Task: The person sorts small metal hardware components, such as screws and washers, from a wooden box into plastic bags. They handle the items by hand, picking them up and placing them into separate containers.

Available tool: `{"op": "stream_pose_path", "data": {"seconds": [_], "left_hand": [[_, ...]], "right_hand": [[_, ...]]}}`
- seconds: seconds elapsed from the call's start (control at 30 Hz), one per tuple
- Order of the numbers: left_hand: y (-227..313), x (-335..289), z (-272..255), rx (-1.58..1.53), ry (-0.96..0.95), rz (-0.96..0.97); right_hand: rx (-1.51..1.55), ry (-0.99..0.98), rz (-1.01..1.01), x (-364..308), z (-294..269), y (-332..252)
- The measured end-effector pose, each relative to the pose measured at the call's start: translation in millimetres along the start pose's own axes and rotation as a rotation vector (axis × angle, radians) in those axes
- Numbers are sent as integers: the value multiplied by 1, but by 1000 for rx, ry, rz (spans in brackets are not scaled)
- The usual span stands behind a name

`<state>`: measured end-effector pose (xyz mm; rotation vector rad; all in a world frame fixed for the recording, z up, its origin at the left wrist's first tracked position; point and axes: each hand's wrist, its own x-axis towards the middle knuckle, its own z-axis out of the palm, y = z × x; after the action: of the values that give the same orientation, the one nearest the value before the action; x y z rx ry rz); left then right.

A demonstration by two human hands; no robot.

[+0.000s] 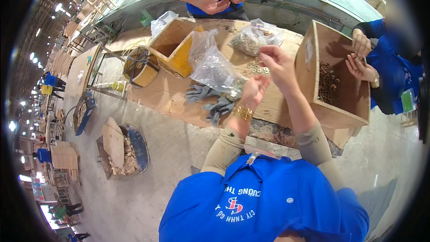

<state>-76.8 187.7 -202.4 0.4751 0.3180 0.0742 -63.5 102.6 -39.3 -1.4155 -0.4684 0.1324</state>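
Observation:
My left hand (255,90) is raised over the near edge of the wooden table, palm turned up and fingers curled together. Whatever lies in it is too small to make out. Higher and to the right, my right hand (278,62) is held with its fingers bent in a pinch; anything between them cannot be made out. Below the hands, several loose metal washers (256,68) lie on the tabletop. Left of my left hand rests a clear plastic bag (215,69), with washers at its near end. Grey work gloves (218,107) lie beside it at the table edge.
A wooden box (313,78) at right holds a pile of bolts (328,83); a co-worker's hands (362,58) are over it. Another bag of metal hardware (251,40), a yellow-sided box (172,45) and a second co-worker's hands (224,0) are beyond. A scrap-filled cart (143,148) stands left.

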Motion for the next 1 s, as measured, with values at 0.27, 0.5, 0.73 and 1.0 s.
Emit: {"op": "stream_pose_path", "data": {"seconds": [0.27, 0.5, 0.73, 1.0], "left_hand": [[-25, -81, -59, 81, 75, -402], [-6, -109, -83, 126, 39, -561], [4, -104, -106, 81, 37, -520], [20, -90, -99, -7, 7, -462]], "right_hand": [[-451, 398, 28, 183, -58, 148], [-1280, -211, 99, 253, -74, 228], [-675, -344, 477, 262, -84, 274], [-414, -382, 708, 255, -81, 284]]}}
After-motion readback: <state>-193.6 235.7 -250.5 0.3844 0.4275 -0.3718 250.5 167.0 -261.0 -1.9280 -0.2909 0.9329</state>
